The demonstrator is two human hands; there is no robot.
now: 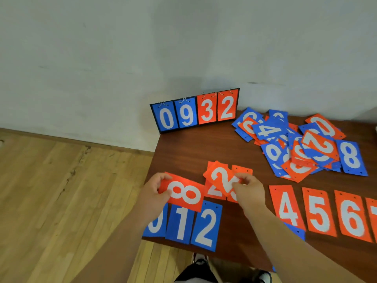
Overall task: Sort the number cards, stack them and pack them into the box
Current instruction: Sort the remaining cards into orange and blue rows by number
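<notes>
Dark wooden table point(204, 148), sorting step. Nearside of black flip scoreboard point(195, 111): left hand point(151, 193) pinches orange rectangular 8 card point(185, 196); right hand point(248, 188) pinches orange 2 card point(219, 176) (over matching 2 card point(213, 194)). Next, likely: lay it square.

left hand point(156, 193): fingers curled, thumb on top, pinched red 8 card point(186, 196) at its end | right hand point(248, 189): fingertips pinched red 2 card point(219, 177) | forearms point(285, 231): bare, reached forward, converging

red card point(372, 221) cut by right edge, blue 0 card point(156, 231) half under left hand point(153, 193)
</notes>
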